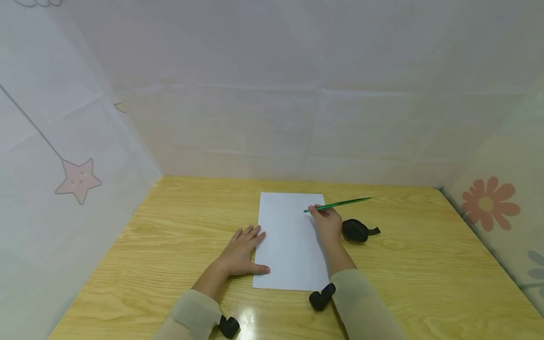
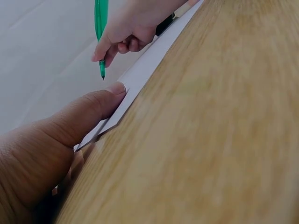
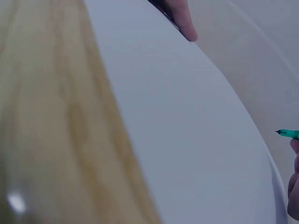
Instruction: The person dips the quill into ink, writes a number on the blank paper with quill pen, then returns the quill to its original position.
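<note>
A blank white sheet of paper (image 1: 289,245) lies upright-wise on the wooden table. My left hand (image 1: 243,252) rests flat over its left edge, fingers spread, with the thumb on the lower left part of the paper. Between thumb and fingers, my right hand (image 1: 329,229) pinches a slim green pen (image 1: 346,202) above the paper's upper right edge. The pen's dark tip points left, and its tapered tail reaches to the right. In the left wrist view the pen (image 2: 101,21) has its tip off the paper. The right wrist view catches only the pen's tip end (image 3: 287,133) and some fingertips.
Just right of my right hand sits a rounded black object (image 1: 355,231) with a short tab; its kind is unclear. Pale printed cloth walls (image 1: 255,127) stand behind and beside the wooden table (image 1: 425,264). Small black devices (image 1: 321,297) are at both wrists.
</note>
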`<state>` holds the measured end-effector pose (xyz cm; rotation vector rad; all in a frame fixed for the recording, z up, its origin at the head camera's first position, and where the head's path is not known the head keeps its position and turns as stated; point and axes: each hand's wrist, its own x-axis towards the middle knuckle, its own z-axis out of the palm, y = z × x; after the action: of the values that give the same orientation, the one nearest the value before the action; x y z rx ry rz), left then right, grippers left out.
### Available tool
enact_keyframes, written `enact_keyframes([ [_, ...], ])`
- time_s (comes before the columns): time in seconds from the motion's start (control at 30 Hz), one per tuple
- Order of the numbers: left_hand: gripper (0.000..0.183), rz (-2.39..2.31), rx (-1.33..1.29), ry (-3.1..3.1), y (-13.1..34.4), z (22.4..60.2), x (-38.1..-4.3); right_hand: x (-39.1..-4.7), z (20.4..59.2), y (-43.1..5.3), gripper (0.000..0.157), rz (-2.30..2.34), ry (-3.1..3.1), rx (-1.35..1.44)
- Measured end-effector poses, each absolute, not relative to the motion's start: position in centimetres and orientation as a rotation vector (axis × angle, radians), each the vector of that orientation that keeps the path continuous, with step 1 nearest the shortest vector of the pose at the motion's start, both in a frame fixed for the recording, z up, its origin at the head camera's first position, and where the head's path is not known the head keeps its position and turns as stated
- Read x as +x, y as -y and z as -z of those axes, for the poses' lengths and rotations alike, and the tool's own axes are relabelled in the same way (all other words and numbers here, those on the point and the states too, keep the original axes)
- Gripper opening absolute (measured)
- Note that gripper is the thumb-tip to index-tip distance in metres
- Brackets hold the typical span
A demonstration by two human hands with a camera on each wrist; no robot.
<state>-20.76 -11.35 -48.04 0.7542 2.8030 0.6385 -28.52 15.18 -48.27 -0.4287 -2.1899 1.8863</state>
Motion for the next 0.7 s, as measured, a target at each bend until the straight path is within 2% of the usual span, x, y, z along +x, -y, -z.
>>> enact_keyframes([
  [0.7,0.099,-0.64,0.747,-2.802,11.2,48.1,-20.8,-30.3,48.5,-14.4,0.036,-1.787,2.21,-0.474],
])
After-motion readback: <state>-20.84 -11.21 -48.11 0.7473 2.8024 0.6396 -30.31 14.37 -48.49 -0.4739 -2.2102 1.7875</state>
